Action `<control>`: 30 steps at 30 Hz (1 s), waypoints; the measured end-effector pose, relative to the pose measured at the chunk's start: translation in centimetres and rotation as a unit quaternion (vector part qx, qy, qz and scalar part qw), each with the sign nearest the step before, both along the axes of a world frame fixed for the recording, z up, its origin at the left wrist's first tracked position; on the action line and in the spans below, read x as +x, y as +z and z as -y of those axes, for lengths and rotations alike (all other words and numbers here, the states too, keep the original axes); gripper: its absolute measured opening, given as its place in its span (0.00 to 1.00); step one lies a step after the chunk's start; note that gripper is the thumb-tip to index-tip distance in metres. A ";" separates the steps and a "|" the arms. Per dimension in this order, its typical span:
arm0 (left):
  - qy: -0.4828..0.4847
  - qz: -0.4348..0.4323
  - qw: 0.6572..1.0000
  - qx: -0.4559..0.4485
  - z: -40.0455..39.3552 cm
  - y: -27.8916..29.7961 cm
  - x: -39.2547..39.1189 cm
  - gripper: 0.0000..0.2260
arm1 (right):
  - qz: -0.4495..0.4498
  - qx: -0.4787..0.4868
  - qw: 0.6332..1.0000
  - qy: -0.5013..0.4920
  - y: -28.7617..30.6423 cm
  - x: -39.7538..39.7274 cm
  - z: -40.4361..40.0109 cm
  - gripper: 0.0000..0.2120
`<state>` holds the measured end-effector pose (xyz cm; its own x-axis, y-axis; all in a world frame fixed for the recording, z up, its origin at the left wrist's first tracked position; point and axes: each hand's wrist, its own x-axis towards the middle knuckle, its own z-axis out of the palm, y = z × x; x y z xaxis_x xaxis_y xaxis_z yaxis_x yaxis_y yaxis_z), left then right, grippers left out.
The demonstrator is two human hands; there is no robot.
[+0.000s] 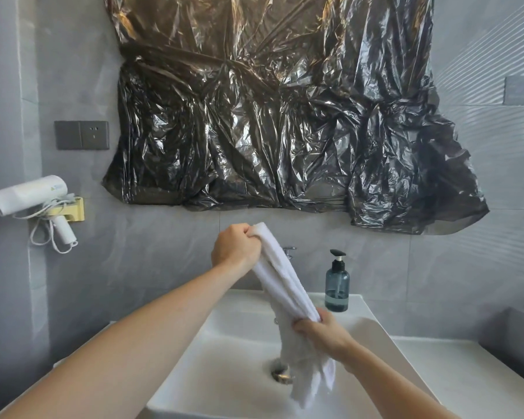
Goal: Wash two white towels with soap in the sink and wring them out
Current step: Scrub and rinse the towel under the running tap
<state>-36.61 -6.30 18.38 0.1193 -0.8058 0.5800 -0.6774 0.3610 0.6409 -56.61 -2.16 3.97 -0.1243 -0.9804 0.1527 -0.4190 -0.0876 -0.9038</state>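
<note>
White towel, bunched into a rope, hangs slantwise above the white sink as I watch: my left hand is fisted round its upper end, my right hand is curled round it lower down, and the loose tail dangles over the drain. From the left, a white hair dryer sits in its wall holder below a grey wall socket, crinkled black plastic sheeting covers the wall ahead, and a blue-grey pump soap bottle stands on the sink's back rim, right of the towel.
</note>
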 end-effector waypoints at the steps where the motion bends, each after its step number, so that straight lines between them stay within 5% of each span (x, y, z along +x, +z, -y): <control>1: 0.019 0.035 0.999 0.012 0.2 -0.5 1.0 0.12 | -0.008 -0.006 1.000 -0.007 0.6 -0.3 0.0 0.17; 5: 0.068 0.209 0.974 0.048 1.3 -3.7 5.1 0.13 | -0.043 0.012 0.999 -0.022 3.4 -1.2 -0.1 0.21; 7: 0.014 0.254 0.956 0.148 1.6 -5.9 6.6 0.11 | -0.031 0.017 0.999 -0.037 4.6 -1.2 -0.3 0.20; 9: -0.129 0.217 0.912 0.323 1.0 -7.9 7.3 0.09 | -0.007 0.005 0.999 -0.049 5.3 -0.8 -0.2 0.16; 11: -0.243 0.180 0.851 0.429 -0.6 -8.9 6.6 0.22 | 0.010 -0.001 0.998 -0.060 5.5 0.1 -0.1 0.13; 13: -0.321 0.173 0.828 0.425 -2.1 -9.3 5.3 0.34 | 0.021 -0.006 0.997 -0.070 5.5 1.2 0.3 0.17; 15: -0.381 0.147 0.819 0.402 -3.0 -9.3 3.9 0.34 | 0.027 -0.021 0.996 -0.082 5.7 2.3 0.7 0.17; 19: -0.340 0.113 0.870 0.339 -2.1 -10.6 4.3 0.41 | 0.030 -0.061 0.987 -0.145 6.9 2.0 1.4 0.12; 23: -0.234 0.065 0.946 0.216 -1.3 -13.7 6.8 0.27 | 0.052 -0.072 0.974 -0.207 6.5 0.3 1.4 0.10; 30: -0.275 0.041 0.935 0.219 -1.1 -16.0 6.8 0.27 | 0.037 -0.030 0.982 -0.182 4.6 0.6 1.1 0.11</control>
<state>-29.79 -5.17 2.39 -0.4138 -0.8946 0.1689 -0.5201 0.3846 0.7626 -55.97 -3.30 8.58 -0.4776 -0.8587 0.1858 -0.3652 0.0018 -0.9309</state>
